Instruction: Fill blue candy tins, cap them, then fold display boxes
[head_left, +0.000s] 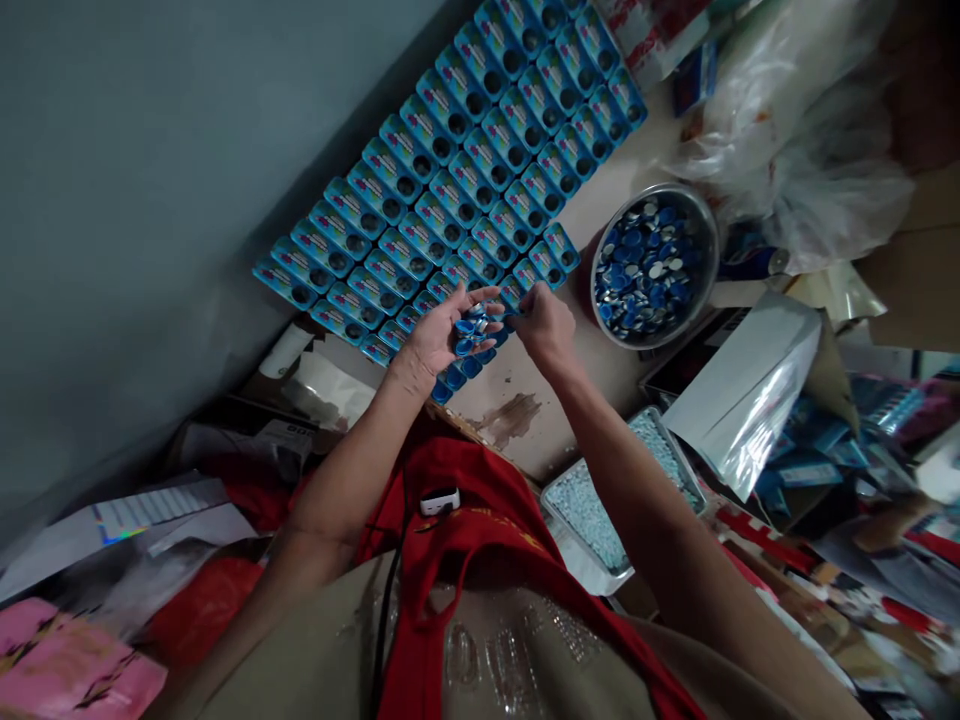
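Observation:
My left hand is cupped palm up with several small blue caps lying in it. Its fingers curl loosely round them. My right hand is closed in a pinch just to the right of the left palm, at the near edge of the rows of blue tins; what its fingertips hold is too small to make out. The tins lie in tight diagonal rows on the table, each with a round hole at one end. Both hands hover over the nearest tins.
A metal bowl full of blue and white caps stands right of the hands. A tray of small pale tablets sits near my right forearm. Silver pouches, plastic bags and packaging crowd the right side. A wall is on the left.

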